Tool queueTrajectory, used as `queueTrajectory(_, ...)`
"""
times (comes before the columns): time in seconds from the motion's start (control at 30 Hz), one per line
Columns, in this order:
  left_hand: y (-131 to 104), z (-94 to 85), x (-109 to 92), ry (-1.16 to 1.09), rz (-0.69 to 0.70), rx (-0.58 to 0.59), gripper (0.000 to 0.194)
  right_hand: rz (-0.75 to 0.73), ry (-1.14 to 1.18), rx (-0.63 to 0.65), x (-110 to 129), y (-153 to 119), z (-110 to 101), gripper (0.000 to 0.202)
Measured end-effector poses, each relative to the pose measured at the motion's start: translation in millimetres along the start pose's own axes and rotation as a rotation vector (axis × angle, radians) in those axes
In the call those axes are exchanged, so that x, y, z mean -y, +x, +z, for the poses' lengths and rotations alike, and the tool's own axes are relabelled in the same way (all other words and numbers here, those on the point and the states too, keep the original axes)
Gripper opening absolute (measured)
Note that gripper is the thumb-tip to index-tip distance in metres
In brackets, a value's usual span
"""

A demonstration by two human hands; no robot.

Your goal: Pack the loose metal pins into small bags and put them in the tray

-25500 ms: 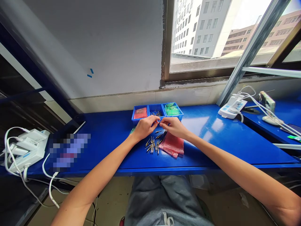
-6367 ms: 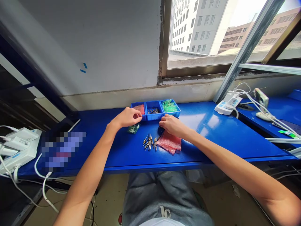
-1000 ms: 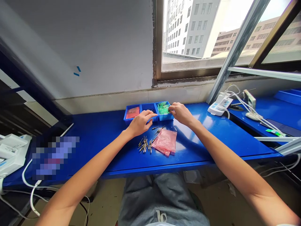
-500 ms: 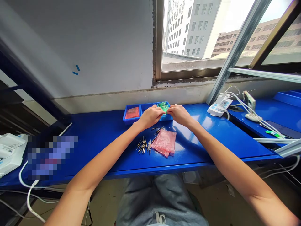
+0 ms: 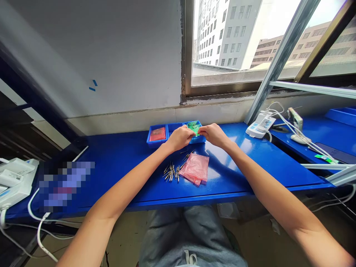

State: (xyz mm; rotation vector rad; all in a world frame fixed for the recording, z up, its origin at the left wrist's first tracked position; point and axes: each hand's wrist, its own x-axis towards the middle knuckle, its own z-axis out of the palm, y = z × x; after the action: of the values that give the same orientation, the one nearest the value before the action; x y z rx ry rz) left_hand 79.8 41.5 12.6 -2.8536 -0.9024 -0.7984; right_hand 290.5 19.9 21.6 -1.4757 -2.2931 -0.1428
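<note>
Both of my hands are at the right compartment of a blue bin at the back of the table. My left hand is closed in a pinch at its front edge. Across a small gap, my right hand pinches too. Between the fingertips shows a bit of bright green plastic, seemingly a small green bag; its full shape is hidden. More green plastic lies in that compartment. Nearer me are pink plastic bags, lying flat and overlapping, beside several loose thin metal pins with thicker brass-coloured middles.
The left compartment of the blue bin holds a stack of red-pink bags. A white power strip with cables stands at the right, near a metal frame post. Another white power strip is at the far left.
The view has shifted slightly. Both hands stay pinched at the right compartment, with the green plastic between their fingertips; the bags and pins on the table lie as before.
</note>
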Motion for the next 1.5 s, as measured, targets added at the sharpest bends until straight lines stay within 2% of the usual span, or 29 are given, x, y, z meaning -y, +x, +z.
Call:
queueTrajectory(0.13, 3, 1.5, -3, 0.021, -0.067, 0.011, 0.025, -0.061, 0.015, 0.059, -4, 0, -1, 0.031)
queueTrajectory(0.3, 12, -2.4, -8, 0.057, -0.173, 0.063, 0.023, -0.093, -0.075, 0.093, 2, -3, -4, 0.032)
queueTrajectory(0.47, 10, -16.1, -8, 0.077, -0.109, 0.044, 0.023, -0.088, -0.168, 0.047, 11, -8, -7, 0.028)
queueTrajectory(0.6, -12, -34.0, -7, 0.007, -0.041, 0.023, 0.022, -0.108, -0.169, -0.019, 20, -12, -9, 0.028)
queueTrajectory(0.7, -37, -44.6, -9, -0.030, 0.022, 0.117, 0.020, -0.144, -0.114, -0.113, 33, -15, -7, 0.029)
queueTrajectory(0.77, -56, -47.6, -9, -0.031, 0.013, 0.190, 0.020, -0.204, -0.043, -0.124, 44, -17, -2, 0.031)
queueTrajectory(0.87, -81, -48.6, -7, -0.062, -0.074, 0.199, 0.020, -0.308, 0.067, -0.016, 58, -20, 11, 0.030)
queueTrajectory(0.97, -96, -54.9, -2, -0.232, -0.216, 0.201, 0.020, -0.363, 0.128, 0.092, 64, -22, 21, 0.027)
queueTrajectory(1.03, -101, -64.2, 1, -0.317, -0.297, 0.311, 0.028, -0.365, 0.152, 0.125, 64, -23, 25, 0.024)
queueTrajectory(1.1, -101, -75.0, -2, -0.347, -0.340, 0.408, 0.044, -0.351, 0.158, 0.139, 63, -23, 25, 0.023)
queueTrajectory(1.17, -103, -83.1, -11, -0.317, -0.358, 0.503, 0.066, -0.338, 0.141, 0.147, 62, -24, 23, 0.022)
queueTrajectory(1.23, -108, -85.6, -30, -0.222, -0.373, 0.530, 0.076, -0.320, 0.106, 0.142, 64, -26, 20, 0.021)
queueTrajectory(1.37, -128, -75.3, -78, 0.102, -0.431, 0.353, 0.063, -0.240, -0.005, 0.158, 75, -34, 14, 0.026)
queueTrajectory(1.43, -137, -67.1, -98, 0.192, -0.477, 0.307, 0.059, -0.196, -0.062, 0.192, 83, -40, 11, 0.029)
queueTrajectory(1.5, -142, -59.7, -111, 0.228, -0.573, 0.286, 0.064, -0.189, -0.099, 0.207, 91, -46, 9, 0.030)
